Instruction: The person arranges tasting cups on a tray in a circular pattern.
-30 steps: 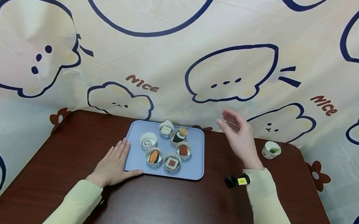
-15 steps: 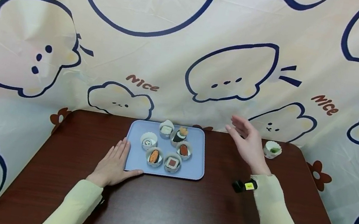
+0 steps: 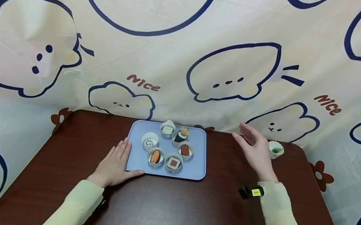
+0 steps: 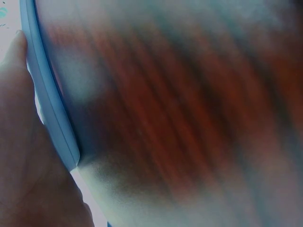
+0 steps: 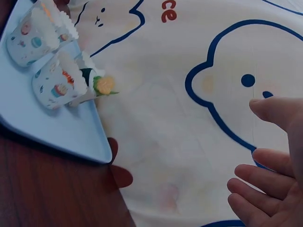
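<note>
My left hand [image 3: 111,166] lies flat with straight fingers along the left edge of a light blue tray [image 3: 196,166], its thumb at the near-left corner. Several patterned paper cups stand on the tray, each with a small sushi-like piece inside. Among them are an orange-topped piece [image 3: 155,157], a square one [image 3: 173,163], a red-topped one [image 3: 185,150] and a dark roll [image 3: 182,136] with a yellow-orange top. Right of the tray, my right hand [image 3: 256,152] is raised over the table with loosely bent fingers and nothing held. Just beyond it stands another paper cup [image 3: 276,150] with something green inside, partly covered by the hand.
The dark brown wooden table [image 3: 164,212] ends at the back against a cream cloth [image 3: 174,64] printed with blue cartoon outlines. A black device [image 3: 246,192] with a yellow label sits on the right wrist.
My right hand has moved right and slightly toward me, away from the tray and closer to the lone cup. The left hand, tray and cups stay in place.
</note>
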{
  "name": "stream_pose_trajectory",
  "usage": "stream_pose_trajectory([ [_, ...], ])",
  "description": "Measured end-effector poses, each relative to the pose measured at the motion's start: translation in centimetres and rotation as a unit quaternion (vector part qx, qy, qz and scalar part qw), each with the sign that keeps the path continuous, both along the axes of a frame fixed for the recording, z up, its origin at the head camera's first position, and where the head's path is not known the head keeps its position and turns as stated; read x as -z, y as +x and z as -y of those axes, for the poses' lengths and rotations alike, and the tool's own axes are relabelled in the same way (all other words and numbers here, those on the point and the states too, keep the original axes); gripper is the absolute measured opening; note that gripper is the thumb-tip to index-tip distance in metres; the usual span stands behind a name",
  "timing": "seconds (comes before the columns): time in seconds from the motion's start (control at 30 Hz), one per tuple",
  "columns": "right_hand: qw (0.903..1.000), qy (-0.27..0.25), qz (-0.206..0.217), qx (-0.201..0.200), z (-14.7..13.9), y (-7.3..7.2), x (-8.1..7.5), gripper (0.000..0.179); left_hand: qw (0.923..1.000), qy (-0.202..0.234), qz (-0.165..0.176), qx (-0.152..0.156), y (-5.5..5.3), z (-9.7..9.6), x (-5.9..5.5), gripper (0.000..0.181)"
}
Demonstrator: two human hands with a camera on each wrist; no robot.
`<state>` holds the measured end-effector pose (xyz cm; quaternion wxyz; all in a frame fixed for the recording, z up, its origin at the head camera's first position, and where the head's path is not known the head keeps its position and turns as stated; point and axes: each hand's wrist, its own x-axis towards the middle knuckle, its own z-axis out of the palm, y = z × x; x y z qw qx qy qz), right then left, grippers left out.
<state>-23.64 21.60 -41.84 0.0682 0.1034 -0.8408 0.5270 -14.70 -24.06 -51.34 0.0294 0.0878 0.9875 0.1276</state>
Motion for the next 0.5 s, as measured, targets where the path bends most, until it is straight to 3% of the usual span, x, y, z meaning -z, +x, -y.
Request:
stream_pose_trajectory([
  [0.5, 0.9991, 0.025, 0.035, 0.008, -2.1, 0.6, 2.7, 0.075, 1.0, 0.002, 0.003, 0.001, 0.2, -0.2, -0.6, 0.121],
])
